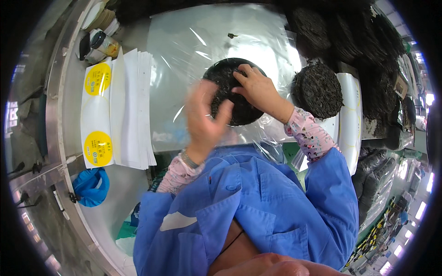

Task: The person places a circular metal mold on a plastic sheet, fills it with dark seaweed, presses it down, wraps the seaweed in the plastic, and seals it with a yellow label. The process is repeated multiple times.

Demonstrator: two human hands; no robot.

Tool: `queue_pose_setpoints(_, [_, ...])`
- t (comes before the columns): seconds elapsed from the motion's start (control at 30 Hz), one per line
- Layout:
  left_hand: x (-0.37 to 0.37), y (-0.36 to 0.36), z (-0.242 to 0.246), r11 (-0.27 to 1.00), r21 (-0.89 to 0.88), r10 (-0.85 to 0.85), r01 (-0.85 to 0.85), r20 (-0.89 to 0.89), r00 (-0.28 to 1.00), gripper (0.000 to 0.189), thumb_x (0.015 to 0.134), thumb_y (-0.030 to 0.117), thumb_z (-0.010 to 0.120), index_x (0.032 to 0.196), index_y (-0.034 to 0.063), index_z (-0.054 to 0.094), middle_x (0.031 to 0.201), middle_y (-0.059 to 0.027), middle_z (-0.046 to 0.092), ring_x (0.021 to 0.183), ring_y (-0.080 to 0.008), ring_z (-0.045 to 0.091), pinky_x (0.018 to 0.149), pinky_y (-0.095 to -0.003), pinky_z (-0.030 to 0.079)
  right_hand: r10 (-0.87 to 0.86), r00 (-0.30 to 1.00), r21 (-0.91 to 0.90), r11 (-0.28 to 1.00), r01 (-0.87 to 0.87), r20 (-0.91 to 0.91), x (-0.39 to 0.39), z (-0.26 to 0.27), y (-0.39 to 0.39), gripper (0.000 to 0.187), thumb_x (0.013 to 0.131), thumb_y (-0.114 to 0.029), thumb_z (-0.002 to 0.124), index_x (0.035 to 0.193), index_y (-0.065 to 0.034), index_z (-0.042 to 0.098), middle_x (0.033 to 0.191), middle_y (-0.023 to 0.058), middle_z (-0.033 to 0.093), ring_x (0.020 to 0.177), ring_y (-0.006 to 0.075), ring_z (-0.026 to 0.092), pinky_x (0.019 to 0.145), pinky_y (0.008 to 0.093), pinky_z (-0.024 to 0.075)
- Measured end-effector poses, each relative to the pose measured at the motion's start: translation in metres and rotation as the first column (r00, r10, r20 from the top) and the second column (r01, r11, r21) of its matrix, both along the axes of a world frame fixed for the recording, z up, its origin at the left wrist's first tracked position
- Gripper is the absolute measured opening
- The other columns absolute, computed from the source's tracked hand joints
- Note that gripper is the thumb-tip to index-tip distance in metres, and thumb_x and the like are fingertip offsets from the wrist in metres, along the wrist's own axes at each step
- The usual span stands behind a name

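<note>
A round black dish (241, 119) sits on a pile of clear plastic sheets (176, 69), with dark dried seaweed (226, 89) inside it. Over the dish's right part is my right hand (257, 86), fingers curled and apart, the tips at the seaweed; I see nothing gripped. My left hand (207, 117) is motion-blurred above the dish's left edge, thumb and fingers spread, holding nothing visible. Whether it touches the dish cannot be told. Just right of my right wrist stands a round stack of dried seaweed cakes (319, 91). A small seaweed scrap (232, 35) lies on the plastic.
Left are label sheets with yellow round stickers (98, 148), white paper (133, 114), a dark-lidded jar (105, 43) and a blue bag (91, 188). More seaweed stacks (345, 38) and a label roll (349, 103) flank the right. A metal table rim (53, 89) runs along the left.
</note>
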State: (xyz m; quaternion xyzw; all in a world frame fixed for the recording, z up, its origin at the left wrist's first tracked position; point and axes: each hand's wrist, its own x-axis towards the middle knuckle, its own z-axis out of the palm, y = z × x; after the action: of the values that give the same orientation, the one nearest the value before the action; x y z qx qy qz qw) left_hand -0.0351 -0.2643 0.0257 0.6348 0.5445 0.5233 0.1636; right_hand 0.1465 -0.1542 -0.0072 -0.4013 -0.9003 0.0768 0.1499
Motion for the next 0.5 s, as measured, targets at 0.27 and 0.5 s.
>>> queue_pose_setpoints(0.27, [-0.11,0.047,-0.085,0.792,-0.565,0.35,-0.231,0.109,0.93,0.045,0.099,0.033,0.071,0.112,-0.0094,0.065,0.088,-0.0099,0.069,0.07,-0.0129,0.062,0.07,-0.0255,0.051,0.087,0.991,0.15,0.983,-0.103,0.106,-0.023,-0.034,-0.013,0.067,0.091,-0.065,0.059,0.145,-0.0256,0.058,0.147,0.0108,0.054,0.124,0.032,0.053,0.08,0.0472,0.0472])
queue_pose_setpoints(0.5, [-0.096,0.063,-0.036,0.758,-0.483,0.299,-0.438,-0.34,0.892,0.059,0.097,0.043,0.07,0.128,-0.0057,0.062,0.104,-0.0165,0.072,0.102,-0.0252,0.07,0.089,-0.0356,0.054,0.081,0.987,0.132,0.986,-0.099,0.136,-0.022,-0.036,-0.016,0.066,0.092,-0.065,0.058,0.145,-0.0244,0.058,0.148,0.0108,0.053,0.124,0.0314,0.052,0.081,0.047,0.047])
